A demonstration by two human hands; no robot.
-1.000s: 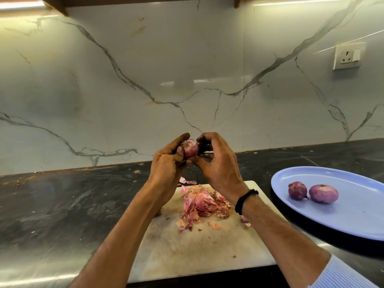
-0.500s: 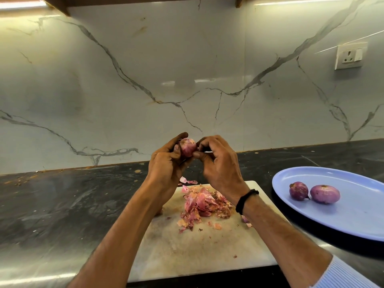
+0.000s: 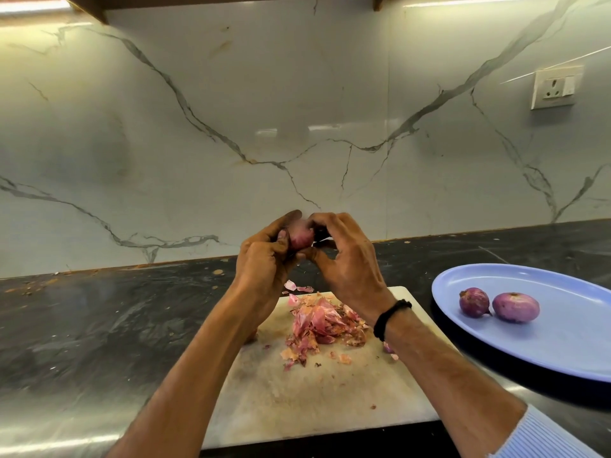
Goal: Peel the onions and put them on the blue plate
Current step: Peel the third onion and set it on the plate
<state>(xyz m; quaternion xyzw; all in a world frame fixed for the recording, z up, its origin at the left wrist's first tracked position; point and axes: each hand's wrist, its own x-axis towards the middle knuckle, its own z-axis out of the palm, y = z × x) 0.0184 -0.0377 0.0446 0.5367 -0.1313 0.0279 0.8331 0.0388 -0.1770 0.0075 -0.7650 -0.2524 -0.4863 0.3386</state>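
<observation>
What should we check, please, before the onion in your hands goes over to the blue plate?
1. Grip: left hand and right hand both hold the small reddish-purple onion above the board: ok.
2. Skin fully off it: cannot tell, as fingers cover most of it.
3. Room on the oval blue plate: ok. The two peeled purple onions sit together toward its far side, with bare surface nearer.
4. Plate position: ok, it lies just right of the white rectangular cutting board.
5. Loose pink onion skins: ok, piled on the board with none on the plate.
</observation>
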